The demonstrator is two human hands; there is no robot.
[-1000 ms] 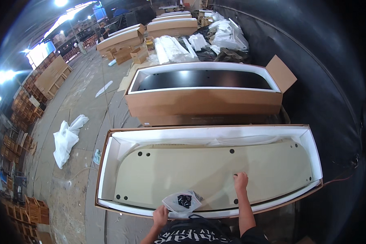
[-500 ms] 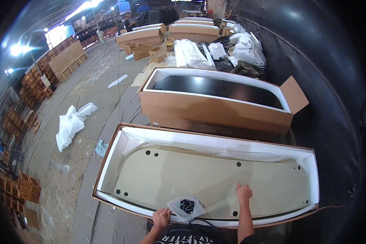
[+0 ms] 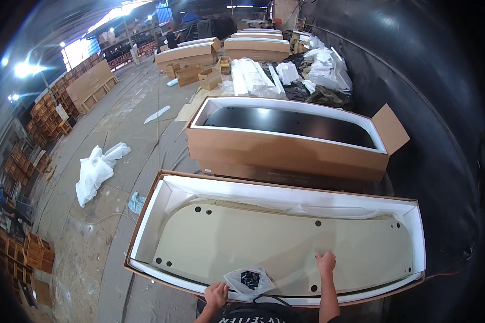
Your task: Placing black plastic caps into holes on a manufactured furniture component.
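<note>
Had the bag (image 3: 248,282) parked at the near edge of the panel (image 3: 242,237), probably for easy reach. My left grip (image 3: 216,294) was curled beside it, right grip (image 3: 326,262) bunched over the panel; couldn't tell if either held anything.

Cradles a beige panel (image 3: 253,242) between white foam walls (image 3: 153,215) in an open brown carton (image 3: 141,226), with pale wrap (image 3: 339,211) bunched along the far side and a bag (image 3: 248,292) of black pieces (image 3: 250,279) at the near edge.
</note>
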